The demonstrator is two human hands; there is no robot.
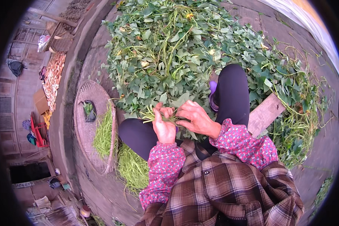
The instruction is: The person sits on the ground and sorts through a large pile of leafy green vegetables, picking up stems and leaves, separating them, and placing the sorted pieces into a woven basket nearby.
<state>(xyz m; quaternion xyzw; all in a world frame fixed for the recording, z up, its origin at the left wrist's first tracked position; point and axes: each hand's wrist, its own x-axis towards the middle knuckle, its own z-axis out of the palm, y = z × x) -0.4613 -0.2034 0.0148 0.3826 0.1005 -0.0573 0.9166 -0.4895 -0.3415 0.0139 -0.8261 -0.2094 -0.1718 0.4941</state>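
My left hand (164, 127), palm turned up, holds a small bundle of thin green leaf stems (148, 115). Their cut ends stick out past the fingers to the left. At the bundle's other end, the thumb and curled fingers of my right hand (196, 118) pinch the stems; the exact grip is partly hidden by the fingers. Green leaves (183, 99) lie just beyond both hands. In front of me spreads a large heap of leafy vines (163, 53), which look like sweet potato vines.
Left of my knee, a woven bamboo tray (84, 141) holds stripped stems (104, 135) and a black plastic bag (89, 111). More stems (132, 169) lie on the ground beside it. A wooden board (265, 114) rests at right. Corn cobs (55, 79) lie beyond the ledge (69, 84).
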